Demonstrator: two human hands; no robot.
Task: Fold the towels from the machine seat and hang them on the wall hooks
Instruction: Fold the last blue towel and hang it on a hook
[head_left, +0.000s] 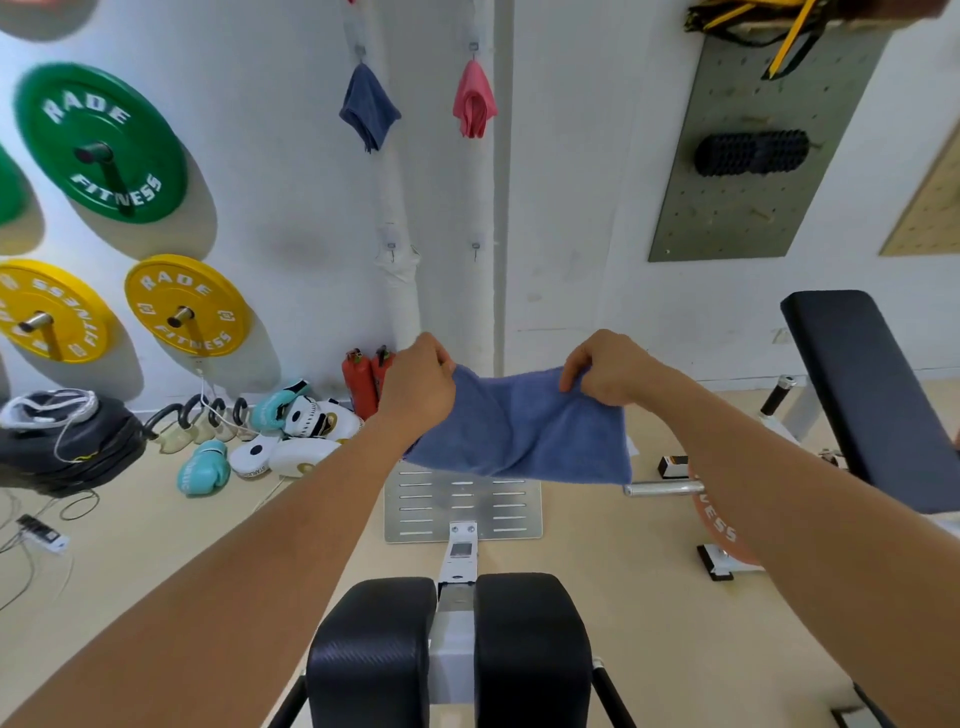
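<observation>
The towel hung in the air between my two hands, above the metal footplate and beyond the two black seat pads. My left hand had its grip clamped on the towel's upper left corner, fingers curled round the cloth; my right hand pinched the upper right corner the same way. Nothing stood between the towel and the wall ahead. To the right, the black bench and a steel bar lay close by the towel's lower right corner. To the left, the floor held boxing gloves and pads, well apart from my arms.

The towel's long axis ran left to right, its top edge sagging between my hands and its lower edge drooping toward the footplate. It was blue terry cloth, folded over, with soft creases running across its middle.

Higher on the wall, a dark blue towel and a pink towel hung from hooks. Below them two hooks were bare.
</observation>
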